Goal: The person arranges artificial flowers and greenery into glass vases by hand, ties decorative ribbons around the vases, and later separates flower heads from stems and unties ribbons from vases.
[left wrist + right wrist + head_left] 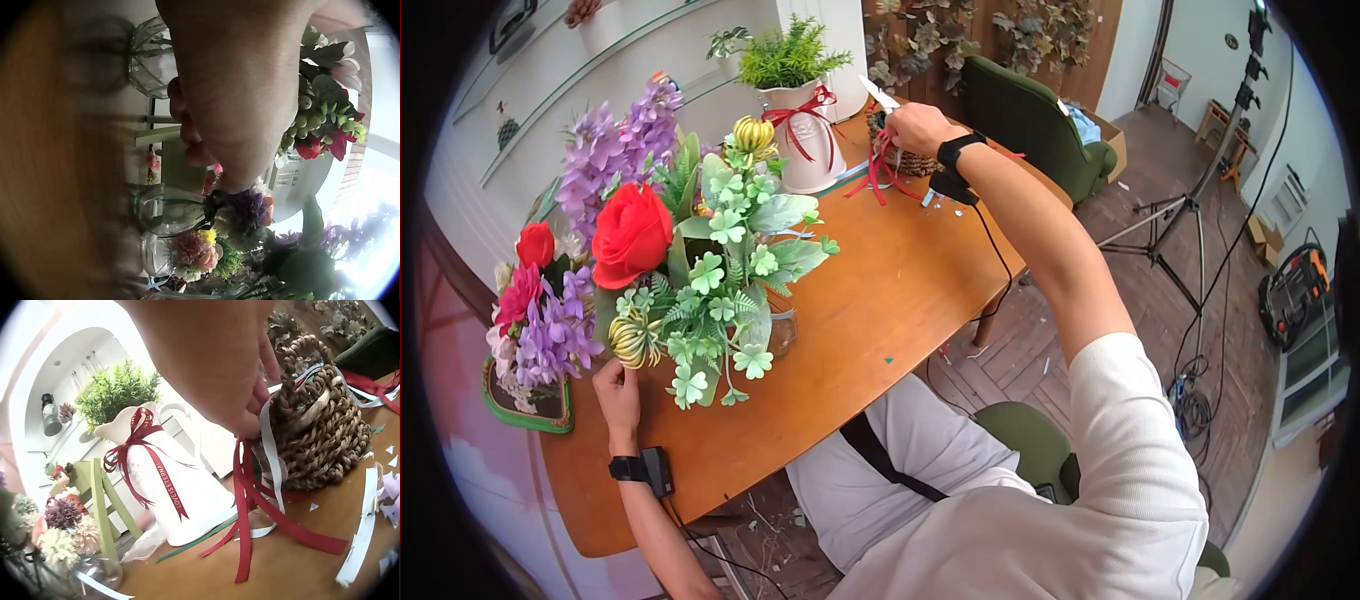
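My right hand (922,130) reaches over the table to a woven rope basket (325,425) with curled fingers. A white pointed piece (878,93) juts from this hand; its other end is hidden in the grip. Dark red ribbon (244,550) and a white ribbon (273,462) hang down beside the fingers, at the basket's near side. My left hand (617,395) rests on the table by the flowers, its fingers loosely curled with nothing seen in them. Close by stands a large arrangement with a red rose (632,235), purple blossoms and green leaves.
A white pitcher (175,487) with a red bow and green plant stands left of the basket. Paper scraps and a white strip (362,531) lie on the table (870,280). A framed tray of flowers (530,410) sits at the left. A green armchair (1035,120) stands behind.
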`<state>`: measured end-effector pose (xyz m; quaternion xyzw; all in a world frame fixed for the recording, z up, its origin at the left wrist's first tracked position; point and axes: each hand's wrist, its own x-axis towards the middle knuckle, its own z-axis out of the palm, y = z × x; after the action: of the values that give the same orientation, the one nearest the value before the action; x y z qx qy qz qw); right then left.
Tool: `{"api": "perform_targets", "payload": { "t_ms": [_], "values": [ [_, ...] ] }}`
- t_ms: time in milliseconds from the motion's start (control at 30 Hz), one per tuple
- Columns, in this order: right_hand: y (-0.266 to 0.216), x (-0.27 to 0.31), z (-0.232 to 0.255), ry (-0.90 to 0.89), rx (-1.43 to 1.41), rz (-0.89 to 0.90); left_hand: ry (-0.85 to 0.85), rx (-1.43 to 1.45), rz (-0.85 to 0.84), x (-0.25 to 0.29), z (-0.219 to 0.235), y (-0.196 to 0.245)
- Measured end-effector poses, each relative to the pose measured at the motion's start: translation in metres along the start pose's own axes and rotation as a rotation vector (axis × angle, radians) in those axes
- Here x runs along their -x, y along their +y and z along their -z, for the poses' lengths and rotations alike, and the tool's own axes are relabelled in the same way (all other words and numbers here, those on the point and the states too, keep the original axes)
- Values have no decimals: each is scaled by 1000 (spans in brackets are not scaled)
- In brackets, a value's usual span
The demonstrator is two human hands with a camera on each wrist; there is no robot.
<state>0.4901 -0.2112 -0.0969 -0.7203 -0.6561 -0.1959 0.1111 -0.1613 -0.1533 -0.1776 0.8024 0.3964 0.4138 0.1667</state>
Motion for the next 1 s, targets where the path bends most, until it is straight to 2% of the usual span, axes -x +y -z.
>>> {"api": "perform_targets", "payload": {
  "t_ms": [67, 167, 300, 400, 467, 567, 700, 733, 800, 833, 867, 1000],
  "values": [
    [-2, 1, 4, 8, 0, -15, 36, 13, -65, 0, -4, -8],
    [-5, 2, 14, 5, -138, -171, 37, 29, -27, 1, -4, -18],
    [7, -1, 28, 45, -257, -192, -2, 41, -37, 1, -1, -25],
    [22, -6, 29, 204, -381, -236, -17, 43, -9, 1, -2, -26],
    [14, -2, 48, 283, -426, -298, 11, 59, -19, 2, -4, -26],
    [9, -4, 61, 549, -461, -231, -18, 58, -5, 3, -2, -21],
    [-5, -15, 85, 627, -718, -87, -11, 58, 16, 3, -4, -22],
    [-20, -13, 95, 648, -859, -73, -12, 39, -29, 3, -3, -21],
    [-57, 6, 147, 473, -918, -114, -13, 9, -59, 3, -2, -19],
    [-63, 6, 152, 484, -877, -54, -10, 24, -43, 3, -3, -18],
    [-76, 11, 164, 359, -919, -130, -7, 39, -28, 4, -3, -18],
    [-91, 6, 162, 302, -813, -3, -1, 53, -42, 4, -3, -15]
  ]
}}
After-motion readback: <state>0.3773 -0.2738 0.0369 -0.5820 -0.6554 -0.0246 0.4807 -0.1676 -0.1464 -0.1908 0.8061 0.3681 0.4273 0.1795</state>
